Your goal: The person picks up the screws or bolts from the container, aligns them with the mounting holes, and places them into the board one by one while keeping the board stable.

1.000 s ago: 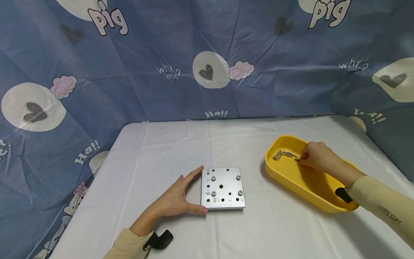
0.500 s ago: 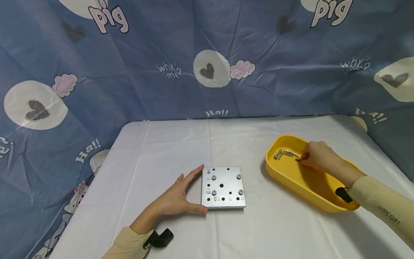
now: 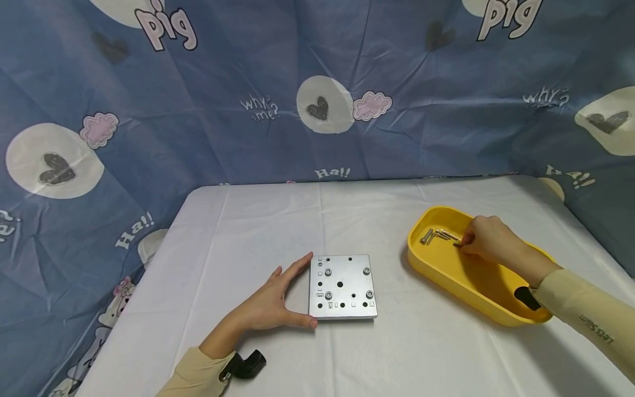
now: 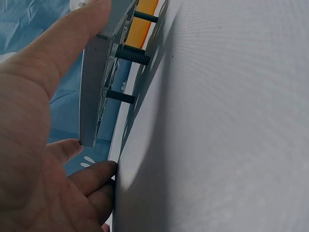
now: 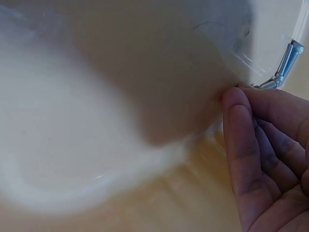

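Note:
A square silver metal plate [image 3: 351,285] with drilled holes and several socket head screws in it lies on the white cloth. My left hand [image 3: 270,306] grips its left side, thumb at the near edge and index finger at the far edge. Threaded shanks [image 4: 133,55] stick out below the plate in the left wrist view. My right hand [image 3: 488,241] reaches into a yellow tray [image 3: 446,281], thumb and fingertips pinching a small screw [image 3: 456,245] that is mostly hidden. Loose screws [image 3: 427,237] lie beside those fingertips, also seen as metal screws [image 5: 289,60] in the right wrist view.
A white cloth [image 3: 258,237] covers the table. Behind it hangs a blue printed curtain [image 3: 223,138]. The tray's raised walls surround the right hand. A black wrist mount [image 3: 248,366] sits at the left sleeve.
Both hands keep their places on the plate and in the tray. The head view has shifted very slightly.

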Action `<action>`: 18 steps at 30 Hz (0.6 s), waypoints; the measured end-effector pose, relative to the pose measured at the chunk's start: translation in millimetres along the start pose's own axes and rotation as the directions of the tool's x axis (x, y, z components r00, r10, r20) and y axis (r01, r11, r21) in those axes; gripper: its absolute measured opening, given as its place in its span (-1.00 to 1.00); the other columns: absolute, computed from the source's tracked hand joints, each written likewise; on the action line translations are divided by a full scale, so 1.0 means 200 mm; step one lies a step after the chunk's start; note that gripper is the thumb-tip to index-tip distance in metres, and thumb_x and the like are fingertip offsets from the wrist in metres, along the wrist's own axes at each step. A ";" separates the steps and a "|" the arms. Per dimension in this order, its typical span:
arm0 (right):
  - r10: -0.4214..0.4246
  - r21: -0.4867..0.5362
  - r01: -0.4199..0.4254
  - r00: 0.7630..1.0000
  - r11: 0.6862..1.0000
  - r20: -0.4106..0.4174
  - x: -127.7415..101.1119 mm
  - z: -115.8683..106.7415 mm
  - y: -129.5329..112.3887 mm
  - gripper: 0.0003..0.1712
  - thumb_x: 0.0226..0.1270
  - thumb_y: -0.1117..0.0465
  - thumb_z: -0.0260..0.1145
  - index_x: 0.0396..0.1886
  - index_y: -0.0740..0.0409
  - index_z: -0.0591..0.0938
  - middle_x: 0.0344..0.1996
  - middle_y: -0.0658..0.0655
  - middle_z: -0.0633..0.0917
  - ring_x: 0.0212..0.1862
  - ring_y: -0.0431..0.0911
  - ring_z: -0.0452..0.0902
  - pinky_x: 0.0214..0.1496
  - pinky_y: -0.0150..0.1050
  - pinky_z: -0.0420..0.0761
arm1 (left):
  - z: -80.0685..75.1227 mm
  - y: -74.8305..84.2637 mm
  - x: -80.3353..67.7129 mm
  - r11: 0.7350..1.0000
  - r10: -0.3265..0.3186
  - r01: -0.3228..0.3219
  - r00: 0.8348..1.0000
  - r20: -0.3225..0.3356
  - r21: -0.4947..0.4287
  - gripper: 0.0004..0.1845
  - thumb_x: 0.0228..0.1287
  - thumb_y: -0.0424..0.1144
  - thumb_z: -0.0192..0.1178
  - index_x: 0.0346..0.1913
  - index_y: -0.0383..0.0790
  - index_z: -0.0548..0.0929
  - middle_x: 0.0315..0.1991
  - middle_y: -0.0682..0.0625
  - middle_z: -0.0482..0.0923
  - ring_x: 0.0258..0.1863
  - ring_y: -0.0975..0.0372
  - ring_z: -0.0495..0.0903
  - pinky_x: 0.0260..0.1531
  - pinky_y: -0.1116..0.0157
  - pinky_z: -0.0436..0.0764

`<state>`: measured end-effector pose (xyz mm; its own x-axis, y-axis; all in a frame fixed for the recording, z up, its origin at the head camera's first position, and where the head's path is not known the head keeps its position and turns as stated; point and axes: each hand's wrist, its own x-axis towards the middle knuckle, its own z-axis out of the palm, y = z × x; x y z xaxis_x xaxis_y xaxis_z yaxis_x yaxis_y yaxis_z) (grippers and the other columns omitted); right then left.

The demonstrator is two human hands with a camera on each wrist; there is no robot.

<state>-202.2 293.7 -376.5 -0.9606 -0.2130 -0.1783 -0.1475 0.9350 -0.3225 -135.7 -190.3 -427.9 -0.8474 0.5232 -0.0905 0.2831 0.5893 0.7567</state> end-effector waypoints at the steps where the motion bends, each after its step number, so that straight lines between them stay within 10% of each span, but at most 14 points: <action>1: 0.002 0.001 -0.002 1.000 1.000 0.001 0.00 0.00 0.00 -0.90 0.25 0.35 0.58 -0.32 0.34 0.83 -0.44 0.11 0.81 -0.44 -0.10 0.58 -0.41 -0.24 0.64 | 0.00 0.00 0.00 1.000 0.000 0.000 1.000 0.000 -0.001 0.45 -0.15 0.15 0.76 0.77 0.18 0.01 0.74 0.02 0.14 0.74 0.00 0.10 0.78 -0.18 -0.32; 18: 0.036 0.023 -0.036 0.999 0.999 0.024 0.00 0.00 0.00 -0.87 0.27 0.32 0.57 -0.32 0.34 0.82 -0.47 0.11 0.79 -0.46 -0.10 0.56 -0.43 -0.26 0.61 | 0.01 -0.01 0.00 1.000 0.014 -0.014 1.000 -0.005 0.008 0.43 -0.12 0.14 0.75 0.77 0.15 0.02 0.74 0.04 0.13 0.73 0.00 0.13 0.78 -0.19 -0.31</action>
<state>-202.6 293.9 -376.3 -0.9592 -0.1865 -0.2124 -0.1071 0.9352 -0.3375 -134.9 -190.5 -429.8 -0.8453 0.5288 -0.0766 0.2987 0.5866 0.7528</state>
